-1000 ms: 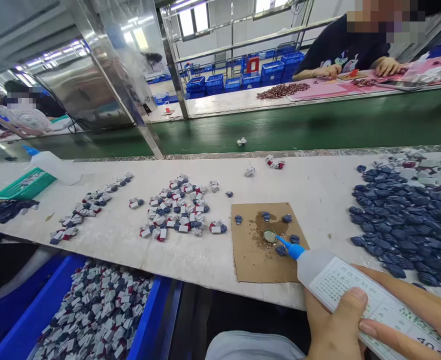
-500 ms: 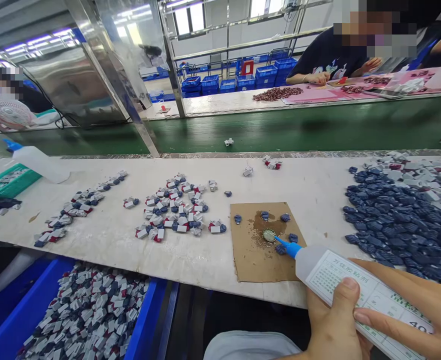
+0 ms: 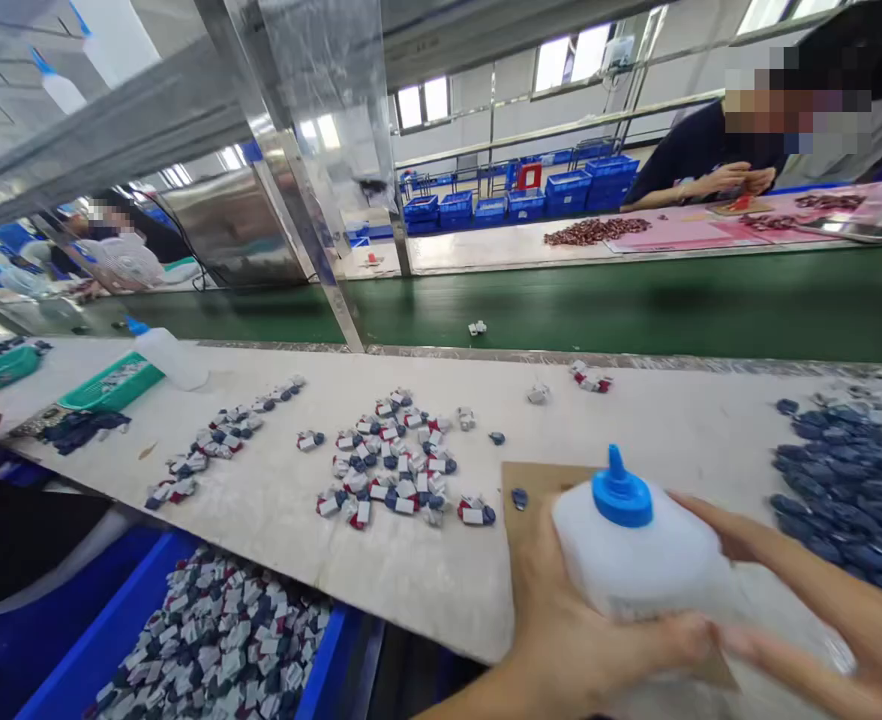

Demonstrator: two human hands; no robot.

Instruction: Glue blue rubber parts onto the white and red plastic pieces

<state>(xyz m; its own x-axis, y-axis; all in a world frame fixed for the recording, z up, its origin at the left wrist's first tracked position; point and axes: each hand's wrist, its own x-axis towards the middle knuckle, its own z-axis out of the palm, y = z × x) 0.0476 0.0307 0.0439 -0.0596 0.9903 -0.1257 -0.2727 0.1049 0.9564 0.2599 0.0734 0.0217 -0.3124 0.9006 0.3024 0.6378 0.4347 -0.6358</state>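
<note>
Between my two hands is a white squeeze glue bottle [image 3: 636, 550] with a blue nozzle cap, its tip pointing up. My left hand [image 3: 568, 630] wraps round its near left side. Along its right side, my right hand [image 3: 823, 600] also grips it, somewhat blurred. Beneath them lies a square of brown cardboard [image 3: 546, 474], mostly covered by the hands and bottle. One small dark blue piece [image 3: 519, 498] shows at the cardboard's left; the rest of its surface is hidden.
Left of the cardboard is a cluster of white, red and blue parts [image 3: 396, 460]. Dark blue pieces [image 3: 846, 490] are heaped at the right. A blue crate [image 3: 148, 590] of parts stands below the table edge. Beyond runs a green conveyor [image 3: 636, 300]; a person [image 3: 681, 165] sits across it.
The glue bottle has turned from lying tilted, nozzle over the cardboard, to nozzle up. Both hands still hold it. The view has shifted, and a neighbour's arm now shows at the far left.
</note>
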